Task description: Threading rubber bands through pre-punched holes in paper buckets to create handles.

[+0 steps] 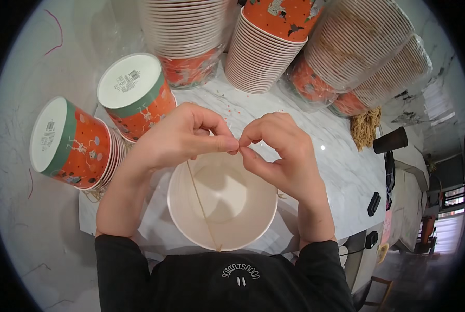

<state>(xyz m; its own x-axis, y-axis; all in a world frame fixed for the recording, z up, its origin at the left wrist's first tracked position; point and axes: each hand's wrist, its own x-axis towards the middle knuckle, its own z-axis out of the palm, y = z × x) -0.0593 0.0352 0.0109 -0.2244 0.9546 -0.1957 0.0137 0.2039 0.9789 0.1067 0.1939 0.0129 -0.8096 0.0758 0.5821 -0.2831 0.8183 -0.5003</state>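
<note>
A white paper bucket (266, 226) stands mouth up in front of my body, its pale inside showing. A thin tan cord (200, 200) runs from its near rim, across the mouth, up under my left hand (191, 132). Closed in a pinch, that hand appears to have the cord at its fingertips. My right hand (282, 153) is pinched too, its fingertips meeting the left ones above the bucket's far side. Whatever small piece lies between its fingers is hidden. A short bit of tan cord (281, 195) sticks out at the bucket's right side.
Upside-down orange and green buckets (89, 148) (139, 104) stand in stacks at the left. Tall nested stacks (266, 52) line the back, some in clear plastic wrap (357, 47). A bundle of tan cords (365, 127), a black cup (391, 140) and a small black object (374, 204) are at right.
</note>
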